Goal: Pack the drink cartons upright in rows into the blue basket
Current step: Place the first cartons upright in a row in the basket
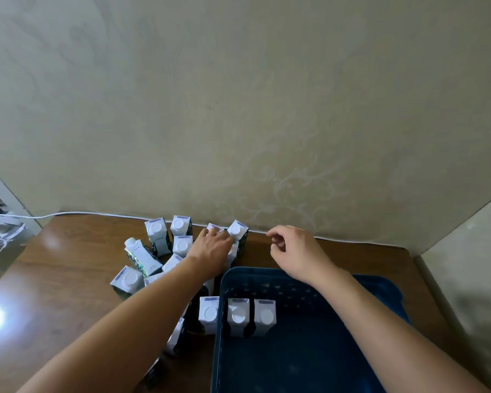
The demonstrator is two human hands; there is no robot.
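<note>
The blue basket [304, 282] sits on the table at lower right. Two cartons [238, 314] stand upright inside its left part, side by side, and a third [209, 313] stands just outside its left wall. Several more white-topped cartons [156, 231] stand in a loose group at the back left, one of them tilted [138, 252]. My left hand [211, 246] reaches into that group, its fingers lying over the top of a carton [214, 227] near the wall; whether they grip it cannot be told. My right hand [291, 246] hovers past the basket's far rim, fingers loosely curled, holding nothing.
The brown wooden table [68, 279] ends at a patterned beige wall [238, 123]. A thin white cable [82, 213] runs along the wall's foot. Metal and white objects [0, 225] lie at the far left. More cartons [176, 336] stand by my left forearm.
</note>
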